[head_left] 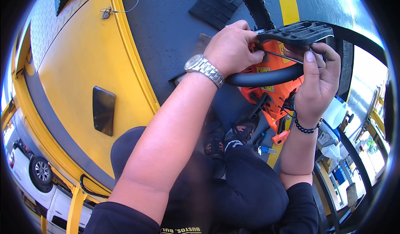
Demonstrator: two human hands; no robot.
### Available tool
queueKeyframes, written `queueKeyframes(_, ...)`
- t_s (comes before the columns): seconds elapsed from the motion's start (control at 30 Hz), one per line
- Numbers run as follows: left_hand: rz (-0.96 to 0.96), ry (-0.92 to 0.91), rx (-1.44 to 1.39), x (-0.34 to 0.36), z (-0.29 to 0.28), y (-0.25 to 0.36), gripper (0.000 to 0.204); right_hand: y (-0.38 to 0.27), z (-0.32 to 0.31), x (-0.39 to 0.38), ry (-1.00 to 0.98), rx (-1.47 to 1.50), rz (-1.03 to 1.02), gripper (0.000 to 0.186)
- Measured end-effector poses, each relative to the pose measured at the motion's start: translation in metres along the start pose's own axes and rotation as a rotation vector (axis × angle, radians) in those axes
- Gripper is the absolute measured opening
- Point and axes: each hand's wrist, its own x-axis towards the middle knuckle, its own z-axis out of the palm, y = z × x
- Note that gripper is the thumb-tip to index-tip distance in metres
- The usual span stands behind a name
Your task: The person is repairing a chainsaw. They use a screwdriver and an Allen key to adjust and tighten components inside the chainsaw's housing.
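Observation:
A black plastic ribbed guard (298,33), shaped like a chainsaw's front hand guard, is above an orange chainsaw (273,94). Gripped by its left end, it meets the closed fingers of my left hand (233,46). My right hand (318,73) pinches its underside near the right end with thumb and fingers. Below the guard a thin dark rod (283,57) runs between my hands; its ends are hidden. The saw's black curved handle (266,77) passes beneath both hands. Beyond the guard stretches the toothed chain bar (255,5).
To my left stands a yellow metal surface (79,59) with a dark phone (103,110) lying on it. Black rubber mat pieces (216,5) lie on the grey floor. Small tools (266,150) are by my shoes (241,132). White containers (333,113) stand at right.

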Motion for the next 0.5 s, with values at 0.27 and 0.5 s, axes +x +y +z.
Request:
queueKeyframes(0.27, 0.062, 0.028, 0.048, -0.001, 0.002, -0.003, 0.024, 0.012, -0.034, -0.001, -0.261, -0.101, -0.083, 0.031)
queueKeyframes(0.5, 0.071, 0.030, 0.050, -0.001, 0.002, -0.004, 0.023, 0.015, -0.044, 0.012, -0.336, -0.275, -0.223, 0.026)
